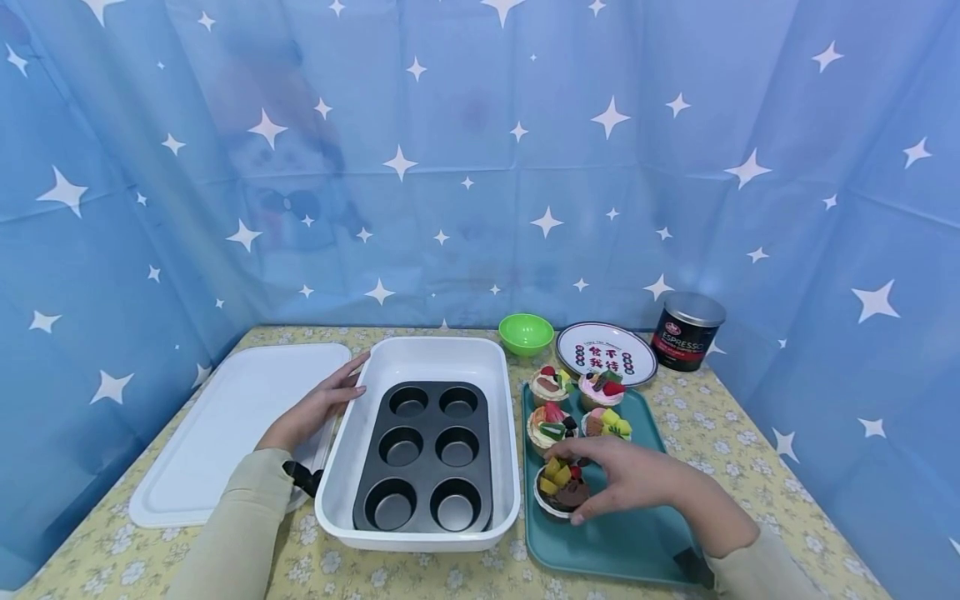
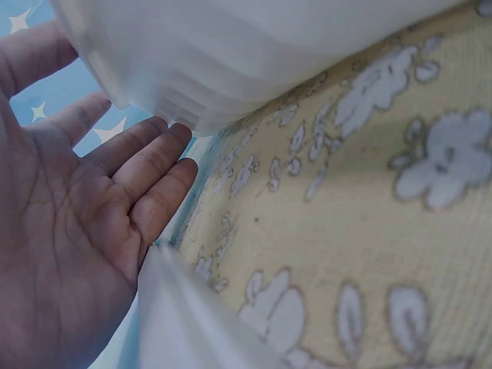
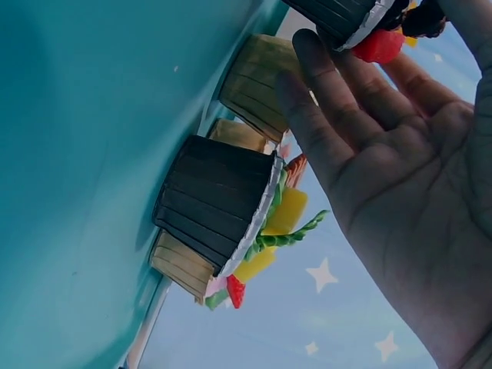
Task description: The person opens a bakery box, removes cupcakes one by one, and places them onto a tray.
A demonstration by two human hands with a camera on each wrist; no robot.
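In the head view my left hand lies along the left wall of a deep white baking pan, fingertips at its rim. The left wrist view shows its fingers extended beside the outer wall. Inside the pan sits a dark muffin tin with several round cups. My right hand holds a chocolate cupcake with yellow fruit chunks, thumb at its near side and fingers at the far side. In the right wrist view its dark wrapper is close to the teal tray. Several cupcakes stand behind it.
A white lid-like panel lies left of the pan. At the back stand a green bowl, a white plate with red characters and an espresso tin. A starry blue curtain encloses the flowered table.
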